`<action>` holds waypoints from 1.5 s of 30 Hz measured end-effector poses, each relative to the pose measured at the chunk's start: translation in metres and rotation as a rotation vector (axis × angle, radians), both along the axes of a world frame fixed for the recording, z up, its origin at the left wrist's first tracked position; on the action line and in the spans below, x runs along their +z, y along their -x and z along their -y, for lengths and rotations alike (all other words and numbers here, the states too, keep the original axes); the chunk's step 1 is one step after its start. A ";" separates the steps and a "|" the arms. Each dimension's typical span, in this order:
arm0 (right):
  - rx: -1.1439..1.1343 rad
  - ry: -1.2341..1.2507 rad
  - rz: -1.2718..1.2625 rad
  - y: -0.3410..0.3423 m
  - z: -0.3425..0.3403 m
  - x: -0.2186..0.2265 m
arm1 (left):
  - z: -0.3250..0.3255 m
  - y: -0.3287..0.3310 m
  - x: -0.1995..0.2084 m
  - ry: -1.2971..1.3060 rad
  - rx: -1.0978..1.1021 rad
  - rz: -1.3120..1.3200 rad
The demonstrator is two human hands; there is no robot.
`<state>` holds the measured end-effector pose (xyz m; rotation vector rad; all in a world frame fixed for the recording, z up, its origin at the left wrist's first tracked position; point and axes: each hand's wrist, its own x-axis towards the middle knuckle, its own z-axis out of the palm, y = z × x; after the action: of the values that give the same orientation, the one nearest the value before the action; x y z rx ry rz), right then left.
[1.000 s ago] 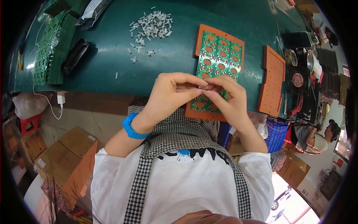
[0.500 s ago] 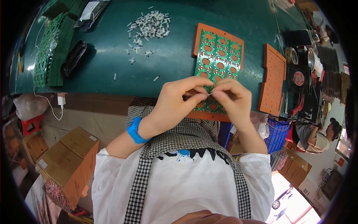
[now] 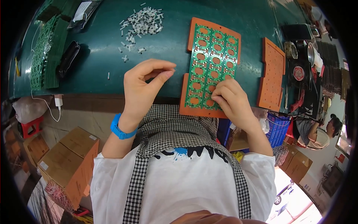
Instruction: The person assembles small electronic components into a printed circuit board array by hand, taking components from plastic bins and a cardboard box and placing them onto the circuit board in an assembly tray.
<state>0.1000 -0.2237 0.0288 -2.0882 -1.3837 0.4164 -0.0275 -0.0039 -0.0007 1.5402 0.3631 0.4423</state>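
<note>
Fingers [image 3: 220,91] of the right hand [image 3: 235,103] pinch together, contents hidden, at the near right of the circuit board [image 3: 207,65] on the orange tray [image 3: 197,111], apparently fitting; the left hand [image 3: 140,83] curls, contact unclear. Next: exact alignment.

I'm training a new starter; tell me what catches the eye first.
The perforated green circuit panel stands out first, on an orange fixture by the right hand. Next come the heap of small pale pieces on the table, beyond the left hand, and the blue wristband on that side.
</note>
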 end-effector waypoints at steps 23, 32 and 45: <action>-0.059 -0.085 0.069 0.006 0.007 -0.014 | 0.029 0.000 0.001 0.499 -0.208 -0.097; -0.074 -0.135 0.192 0.011 0.013 -0.025 | 0.032 0.000 0.001 0.491 -0.207 -0.115; 0.117 -0.418 0.547 0.016 0.003 -0.007 | 0.050 -0.005 0.009 0.653 -0.394 -0.157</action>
<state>0.0844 -0.2271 0.0214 -1.8380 -1.7209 -0.4077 -0.0220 -0.0542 0.0079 0.9699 0.2769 -0.1098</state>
